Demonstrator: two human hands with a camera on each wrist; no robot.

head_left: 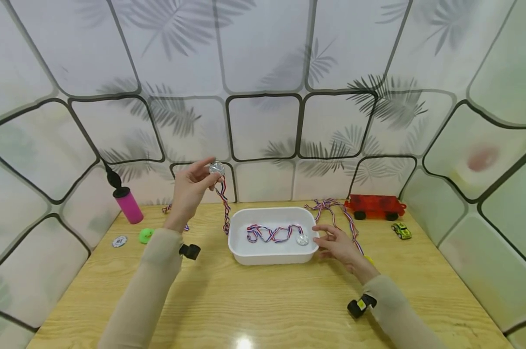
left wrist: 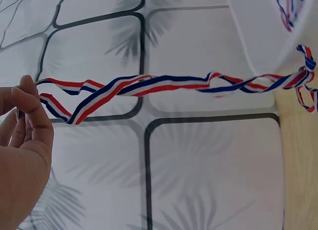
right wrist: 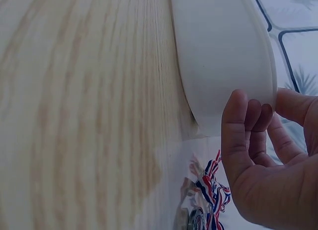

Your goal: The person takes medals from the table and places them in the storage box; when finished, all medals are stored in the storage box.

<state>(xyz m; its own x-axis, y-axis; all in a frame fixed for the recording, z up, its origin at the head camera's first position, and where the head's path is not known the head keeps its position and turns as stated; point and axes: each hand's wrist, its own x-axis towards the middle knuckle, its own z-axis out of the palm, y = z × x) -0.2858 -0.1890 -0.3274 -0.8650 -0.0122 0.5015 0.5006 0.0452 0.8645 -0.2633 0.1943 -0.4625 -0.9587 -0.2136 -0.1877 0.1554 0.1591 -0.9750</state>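
Raised above the table's left side, my left hand [head_left: 193, 186] pinches a silver medal [head_left: 217, 168] between thumb and fingers. Its red, white and blue ribbon [head_left: 225, 206] hangs twisted down to the table beside a white plastic tub [head_left: 273, 260]. The left wrist view shows this ribbon [left wrist: 169, 85] stretching away from the fingers, the medal mostly hidden in the hand. My right hand [head_left: 338, 247] grips the tub's right end, with fingers on the outer wall [right wrist: 223, 51] and over the rim. Inside the tub lies another silver medal [head_left: 302, 239] with its striped ribbon [head_left: 269, 234] loosely looped.
More striped ribbons [head_left: 328, 206] lie behind and right of the tub, near a red toy wagon [head_left: 374, 206] and a green toy car [head_left: 401, 230]. At left are a pink hand pump [head_left: 129, 206], a green rubber duck [head_left: 146, 235] and a round chip [head_left: 119, 241]. A patterned curtain [head_left: 263, 126] backs the table.
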